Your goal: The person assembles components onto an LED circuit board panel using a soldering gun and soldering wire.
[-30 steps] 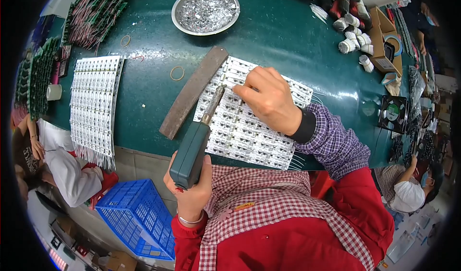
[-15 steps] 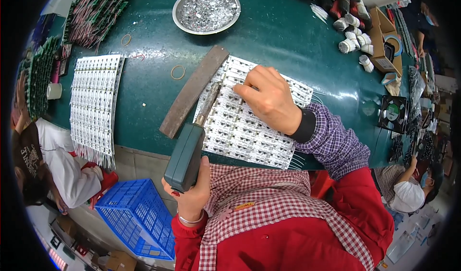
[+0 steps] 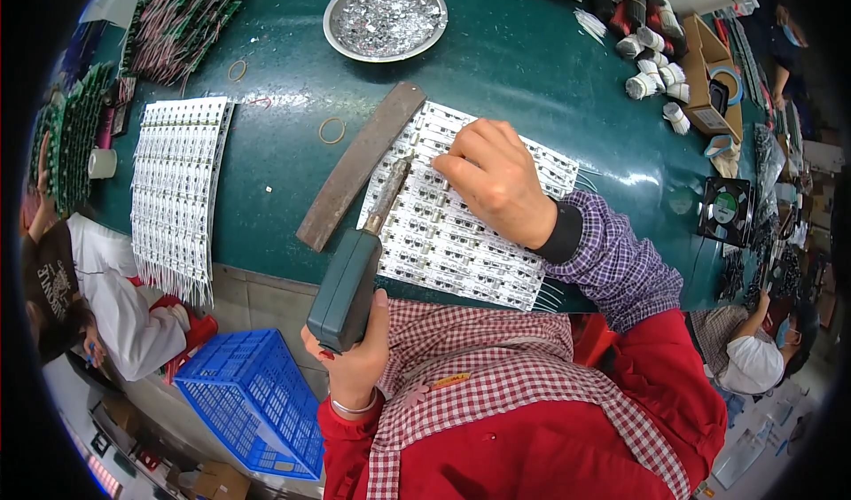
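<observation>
My left hand [image 3: 357,358] is wrapped round the handle of a dark green soldering gun [image 3: 344,287]. The gun's metal tip reaches over the left part of a white panel of small circuit boards [image 3: 425,256], which lies flat in front of me. Over the panel's middle, my right hand [image 3: 496,179] is closed, with thumb and forefinger pressed together. Whatever they pinch is too small to make out. Along the panel's left edge lies a long brown bar [image 3: 362,167], partly over the boards. Thin white wires [image 3: 551,298] stick out at the panel's right side.
A metal bowl of silvery scraps [image 3: 386,19] stands at the far side. Left are a stack of white board panels [image 3: 177,190] and green boards with wires [image 3: 182,26]. Wire bundles [image 3: 651,61], a cardboard box [image 3: 707,79] and a fan [image 3: 727,207] sit right.
Both hands and the soldering gun stay in nearly the same place. The view has shifted very slightly.
</observation>
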Tool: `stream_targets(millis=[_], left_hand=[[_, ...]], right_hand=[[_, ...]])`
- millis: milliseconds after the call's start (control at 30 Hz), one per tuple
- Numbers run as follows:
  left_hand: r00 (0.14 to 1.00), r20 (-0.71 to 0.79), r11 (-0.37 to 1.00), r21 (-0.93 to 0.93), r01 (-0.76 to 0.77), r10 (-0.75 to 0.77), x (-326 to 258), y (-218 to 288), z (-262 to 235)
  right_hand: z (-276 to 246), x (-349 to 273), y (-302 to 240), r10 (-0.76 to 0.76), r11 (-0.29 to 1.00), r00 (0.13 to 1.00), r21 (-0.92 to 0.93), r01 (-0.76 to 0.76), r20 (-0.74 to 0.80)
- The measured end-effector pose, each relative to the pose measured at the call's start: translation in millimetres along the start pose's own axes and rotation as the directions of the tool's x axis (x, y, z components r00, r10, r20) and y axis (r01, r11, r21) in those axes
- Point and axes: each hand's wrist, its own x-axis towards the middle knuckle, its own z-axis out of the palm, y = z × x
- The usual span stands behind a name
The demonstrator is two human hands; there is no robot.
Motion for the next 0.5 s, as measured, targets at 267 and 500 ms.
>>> stream_targets(millis=[267,500], left_hand=[[0.999,0.043,1.0,-0.007,0.003,-0.003,-8,-11,0],[0.992,0.108,0.99,0.126,-0.071,0.057,-2,-2,-5]], right_hand=[[1,0,-1,0.002,1.0,1.0,0.001,-0.002,-0.002],[1,-1,-1,0.006,1.0,1.0,-0.009,-0.006,0.017]])
